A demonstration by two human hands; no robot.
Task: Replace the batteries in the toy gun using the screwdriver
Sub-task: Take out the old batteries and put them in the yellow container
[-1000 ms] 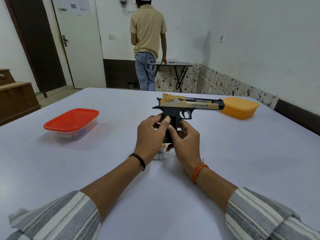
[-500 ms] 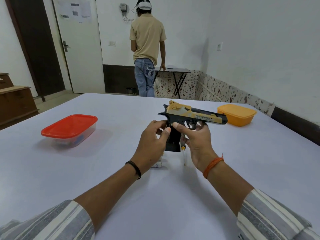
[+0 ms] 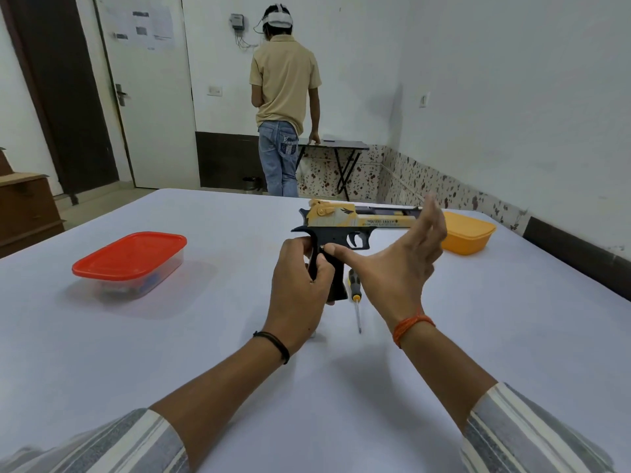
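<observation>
Above table point(image 3: 478, 336), my left hand point(image 3: 300, 288) gripped toy gun point(image 3: 341, 230); right hand point(image 3: 399, 261) had let go, fingers spread, thumb at grip screw; screwdriver point(image 3: 355, 295) next, prob

Toy gun point(image 3: 345, 227) — black frame, yellow-and-white slide — held upright above the surface, barrel pointing right. Screwdriver point(image 3: 355, 298) — black-and-yellow handle — lies flat on the surface just right of the grip.

Room enclosure: white walls point(image 3: 512, 80) with a dark lower band and speckled tile skirting point(image 3: 426, 180). White door point(image 3: 153, 107) (papers taped on it) beside a dark door point(image 3: 61, 97). Folding table point(image 3: 341, 146) at far wall; wooden cabinet point(image 3: 24, 206) far left.
</observation>
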